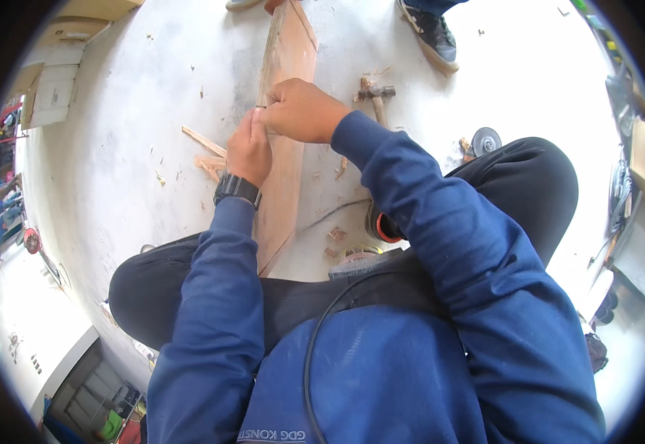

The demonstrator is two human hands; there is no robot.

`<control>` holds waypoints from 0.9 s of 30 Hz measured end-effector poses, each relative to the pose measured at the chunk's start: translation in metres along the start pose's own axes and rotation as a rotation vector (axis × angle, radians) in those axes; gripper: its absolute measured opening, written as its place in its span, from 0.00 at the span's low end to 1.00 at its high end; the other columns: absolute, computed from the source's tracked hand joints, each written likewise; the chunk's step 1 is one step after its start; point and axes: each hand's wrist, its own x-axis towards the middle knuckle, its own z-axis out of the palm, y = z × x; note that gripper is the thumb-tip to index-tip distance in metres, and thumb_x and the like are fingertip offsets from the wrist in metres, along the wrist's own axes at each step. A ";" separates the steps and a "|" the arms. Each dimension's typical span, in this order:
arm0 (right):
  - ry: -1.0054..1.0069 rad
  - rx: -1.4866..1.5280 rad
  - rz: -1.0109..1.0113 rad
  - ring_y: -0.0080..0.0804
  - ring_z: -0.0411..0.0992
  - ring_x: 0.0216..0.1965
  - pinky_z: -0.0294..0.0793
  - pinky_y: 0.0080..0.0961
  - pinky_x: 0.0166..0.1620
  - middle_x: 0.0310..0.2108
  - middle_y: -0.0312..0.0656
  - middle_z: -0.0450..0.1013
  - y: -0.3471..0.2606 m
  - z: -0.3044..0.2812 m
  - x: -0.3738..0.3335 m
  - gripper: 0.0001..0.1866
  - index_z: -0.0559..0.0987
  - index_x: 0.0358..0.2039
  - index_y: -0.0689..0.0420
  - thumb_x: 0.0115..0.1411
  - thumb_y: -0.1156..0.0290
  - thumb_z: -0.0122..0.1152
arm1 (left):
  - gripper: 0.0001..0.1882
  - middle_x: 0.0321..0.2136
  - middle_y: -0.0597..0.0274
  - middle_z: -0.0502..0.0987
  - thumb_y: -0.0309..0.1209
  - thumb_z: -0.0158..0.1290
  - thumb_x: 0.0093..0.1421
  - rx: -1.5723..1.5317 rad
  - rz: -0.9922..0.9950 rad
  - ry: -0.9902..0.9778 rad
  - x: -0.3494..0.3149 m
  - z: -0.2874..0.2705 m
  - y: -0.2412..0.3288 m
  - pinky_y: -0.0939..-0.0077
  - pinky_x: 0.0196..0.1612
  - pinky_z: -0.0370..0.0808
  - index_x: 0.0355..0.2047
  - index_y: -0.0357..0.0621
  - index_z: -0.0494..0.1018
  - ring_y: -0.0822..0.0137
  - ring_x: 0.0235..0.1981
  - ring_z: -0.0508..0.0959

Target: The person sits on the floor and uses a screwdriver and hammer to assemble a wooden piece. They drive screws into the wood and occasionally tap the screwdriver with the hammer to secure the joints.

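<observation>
The person's two hands meet over the left edge of a long wooden board (284,185), which lies on the pale floor (137,159) from just before the folded legs up to the top of the view, where its far end runs to the picture's edge and cannot be followed. The right hand (309,111) reaches across the board with its back turned up and the fingers bent under it, so its fingertips are mostly hidden; the left hand (249,157) is just below and to the left, fingers bent, its tips touching or very close to the right's. A small dark sliver shows between them, too little to name, and whether either hand is closed on it or on the board's edge cannot be told. A wristwatch (237,190) sits on the left wrist, its face turned partly out of sight. Wood offcuts (206,142) lie left of the board, partly behind the left hand. To the right, a hammer (378,94) has its handle partly covered by the right sleeve (426,196), and a grey disc (487,140) shows beyond the right knee. Another person's shoe (433,38) stands near the top.
</observation>
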 end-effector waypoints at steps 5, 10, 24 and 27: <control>-0.008 -0.061 0.029 0.59 0.77 0.43 0.76 0.45 0.46 0.40 0.63 0.78 0.004 0.000 -0.004 0.22 0.83 0.34 0.65 0.56 0.55 0.57 | 0.21 0.40 0.37 0.79 0.44 0.40 0.74 0.046 -0.029 0.023 0.001 -0.001 0.001 0.53 0.45 0.74 0.45 0.41 0.76 0.35 0.44 0.77; 0.124 -0.117 -0.190 0.51 0.74 0.29 0.73 0.40 0.36 0.26 0.58 0.76 0.013 0.007 -0.008 0.20 0.76 0.24 0.65 0.56 0.57 0.59 | 0.20 0.41 0.37 0.79 0.43 0.40 0.74 0.043 -0.001 0.019 -0.003 0.000 0.000 0.52 0.45 0.73 0.45 0.41 0.76 0.35 0.45 0.77; 0.074 -0.012 -0.025 0.61 0.77 0.42 0.75 0.45 0.50 0.37 0.62 0.79 0.026 0.012 -0.002 0.20 0.83 0.34 0.66 0.56 0.60 0.56 | 0.22 0.42 0.38 0.79 0.45 0.41 0.74 0.004 -0.090 -0.031 -0.002 -0.001 0.007 0.54 0.47 0.74 0.47 0.40 0.77 0.37 0.46 0.78; 0.051 -0.123 0.064 0.60 0.78 0.42 0.75 0.46 0.49 0.37 0.63 0.79 0.041 0.022 -0.006 0.19 0.83 0.33 0.65 0.56 0.61 0.56 | 0.22 0.43 0.38 0.80 0.45 0.41 0.74 0.045 -0.050 0.009 -0.003 -0.001 0.008 0.54 0.48 0.74 0.48 0.40 0.77 0.37 0.46 0.78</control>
